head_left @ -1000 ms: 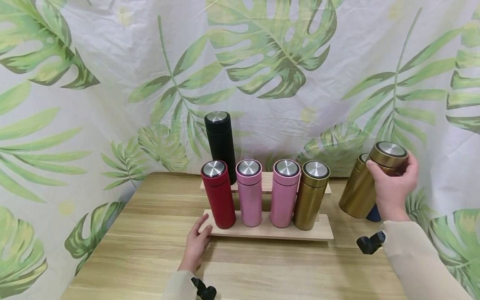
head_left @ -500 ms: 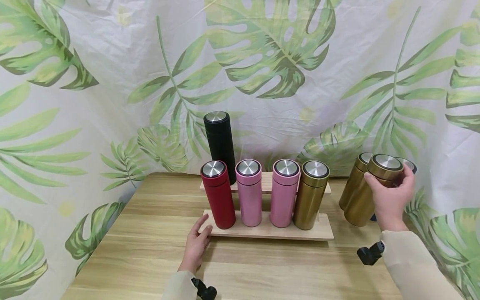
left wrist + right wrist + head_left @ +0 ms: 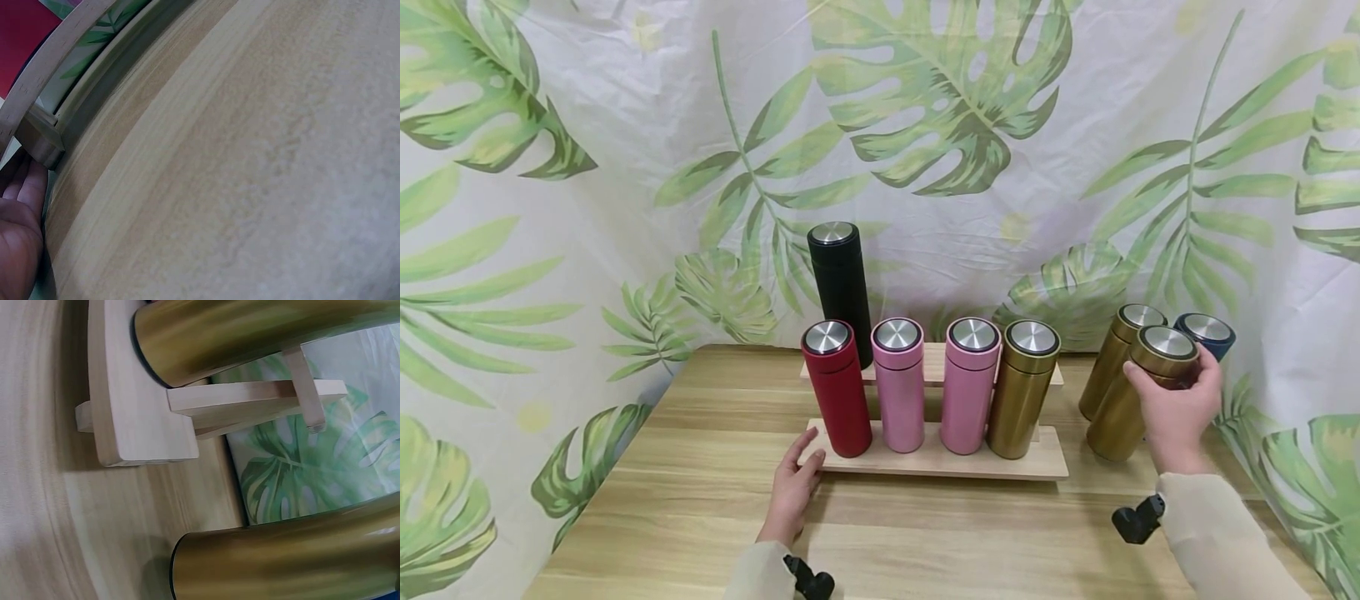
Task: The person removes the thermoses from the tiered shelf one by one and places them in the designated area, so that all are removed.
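My right hand (image 3: 1180,408) grips the upper part of a gold thermos bottle (image 3: 1118,417) at the right of the table. Its base is at or just above the tabletop; I cannot tell which. In the right wrist view this bottle (image 3: 281,562) lies along the bottom edge. Close behind it are a second gold thermos (image 3: 1105,362) and a dark blue thermos (image 3: 1217,342), mostly hidden. My left hand (image 3: 792,487) rests with extended fingers against the left end of a two-tier wooden rack (image 3: 940,467); its fingers (image 3: 34,184) also show beside the rack's support.
On the rack's front tier stand a red thermos (image 3: 838,400), two pink thermoses (image 3: 902,404) and another gold thermos (image 3: 1018,408). A black thermos (image 3: 842,292) stands at the left of the rear tier. Leaf-patterned cloth (image 3: 625,167) hangs behind the wooden table (image 3: 700,467).
My right hand has lowered the gold thermos and brought it slightly nearer, uncovering the blue thermos's lid and more of the gold one behind. The left hand has stayed in place.
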### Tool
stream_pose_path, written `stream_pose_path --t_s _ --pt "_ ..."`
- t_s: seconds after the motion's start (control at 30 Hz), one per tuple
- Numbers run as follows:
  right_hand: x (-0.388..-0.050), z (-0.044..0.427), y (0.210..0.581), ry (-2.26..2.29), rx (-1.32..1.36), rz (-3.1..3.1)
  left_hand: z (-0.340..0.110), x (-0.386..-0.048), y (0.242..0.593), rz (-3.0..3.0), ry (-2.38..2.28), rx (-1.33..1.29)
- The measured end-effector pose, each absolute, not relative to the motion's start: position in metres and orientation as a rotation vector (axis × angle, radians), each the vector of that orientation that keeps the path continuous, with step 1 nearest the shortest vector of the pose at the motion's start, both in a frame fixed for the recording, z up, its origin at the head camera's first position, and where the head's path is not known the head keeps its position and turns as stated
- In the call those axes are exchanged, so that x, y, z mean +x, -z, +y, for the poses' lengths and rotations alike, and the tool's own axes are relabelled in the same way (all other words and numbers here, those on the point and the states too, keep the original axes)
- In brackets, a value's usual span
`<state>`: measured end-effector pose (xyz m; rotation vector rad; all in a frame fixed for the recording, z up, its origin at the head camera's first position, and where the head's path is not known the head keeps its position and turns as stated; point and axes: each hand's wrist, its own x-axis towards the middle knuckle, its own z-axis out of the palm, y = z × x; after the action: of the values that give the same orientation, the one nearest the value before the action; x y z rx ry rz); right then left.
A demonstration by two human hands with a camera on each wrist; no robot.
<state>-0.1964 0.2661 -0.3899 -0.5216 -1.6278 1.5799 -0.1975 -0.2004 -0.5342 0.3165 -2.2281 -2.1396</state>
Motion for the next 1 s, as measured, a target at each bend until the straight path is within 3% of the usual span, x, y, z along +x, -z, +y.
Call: stream_pose_path --t_s 1.0 --pt "-0.195 0.265 0.408 -1.542 -0.585 -1.766 -0.199 -0.196 0.533 -2.218 2.170 0.308"
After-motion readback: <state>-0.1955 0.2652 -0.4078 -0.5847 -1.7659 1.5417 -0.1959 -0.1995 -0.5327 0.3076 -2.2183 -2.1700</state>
